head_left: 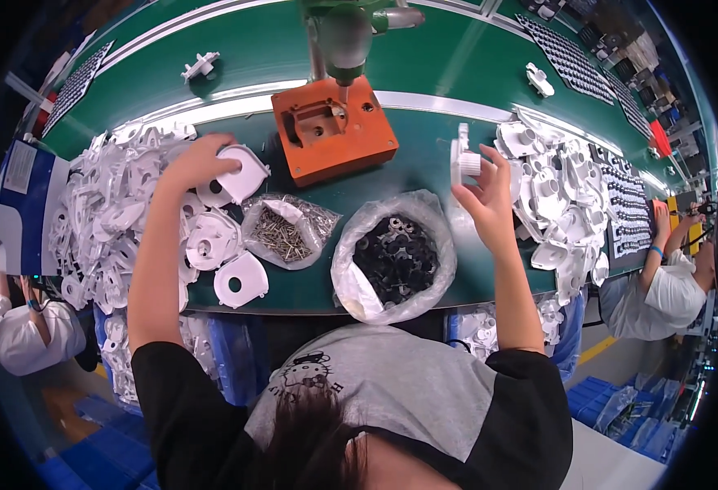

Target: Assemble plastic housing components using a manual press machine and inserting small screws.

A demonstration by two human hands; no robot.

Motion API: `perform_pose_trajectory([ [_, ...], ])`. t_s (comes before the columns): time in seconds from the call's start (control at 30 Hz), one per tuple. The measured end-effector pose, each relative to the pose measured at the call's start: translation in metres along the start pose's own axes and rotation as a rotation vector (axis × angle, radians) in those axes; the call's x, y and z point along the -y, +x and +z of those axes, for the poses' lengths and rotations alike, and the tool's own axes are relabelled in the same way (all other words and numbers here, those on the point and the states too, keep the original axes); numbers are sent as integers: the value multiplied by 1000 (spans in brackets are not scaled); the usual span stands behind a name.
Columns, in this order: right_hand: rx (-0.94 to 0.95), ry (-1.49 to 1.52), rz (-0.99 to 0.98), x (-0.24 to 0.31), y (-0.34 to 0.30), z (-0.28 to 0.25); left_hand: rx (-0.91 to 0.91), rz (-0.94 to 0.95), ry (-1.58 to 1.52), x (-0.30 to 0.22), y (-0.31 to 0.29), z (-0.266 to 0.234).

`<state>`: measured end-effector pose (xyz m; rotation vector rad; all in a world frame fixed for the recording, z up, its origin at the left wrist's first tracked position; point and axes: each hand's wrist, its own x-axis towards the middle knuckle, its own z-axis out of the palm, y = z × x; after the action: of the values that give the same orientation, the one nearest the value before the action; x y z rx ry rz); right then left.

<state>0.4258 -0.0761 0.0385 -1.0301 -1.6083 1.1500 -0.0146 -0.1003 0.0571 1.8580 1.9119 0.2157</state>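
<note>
My left hand [198,163] reaches over the left heap of white plastic parts and pinches a white plastic cover [249,174] with a round hole in it. Its fingertips are partly hidden against the cover. On the right, my right hand [491,192] holds a white plastic housing [461,157] upright by its ribbed round boss, between thumb and fingers. Between my hands stands an orange fixture block [338,151] with a shaped recess. The tip of a green press-like machine [346,65] comes down over that recess.
White parts pile up at left [114,196] and right [567,196]. Near the front edge lie a bag of screws [281,233] and a clear bag of small black parts [396,261]. Black parts lie in rows on a sheet [627,208]. Co-workers [661,294] sit at both sides.
</note>
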Motion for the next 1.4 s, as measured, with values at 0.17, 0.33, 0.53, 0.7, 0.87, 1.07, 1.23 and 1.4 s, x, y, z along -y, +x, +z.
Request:
perform_pose_trajectory([
  [0.17,128,100,-168,22,3,31,-155,21,-183,-17,-11,-15],
  [0.33,237,-205,-567,57,0,64,16,116,-1099,-79,-34,15],
  [0.53,196,-405,-587,69,-9,117,37,-89,-1708,-150,-60,42],
  [0.7,128,-408,-555,56,-13,119,-212,19,-1737,-152,-67,63],
  [0.87,85,-336,-397,52,-20,122,-476,105,-1365,-146,-63,95],
  [1.07,85,-351,-556,52,-24,122,-345,-59,-1668,-156,-65,79],
  [1.23,140,-329,-450,43,-25,131,-345,119,-1688,-161,-69,84],
  [1.4,241,-26,-144,40,-22,123,-289,243,-1406,-159,-73,87],
])
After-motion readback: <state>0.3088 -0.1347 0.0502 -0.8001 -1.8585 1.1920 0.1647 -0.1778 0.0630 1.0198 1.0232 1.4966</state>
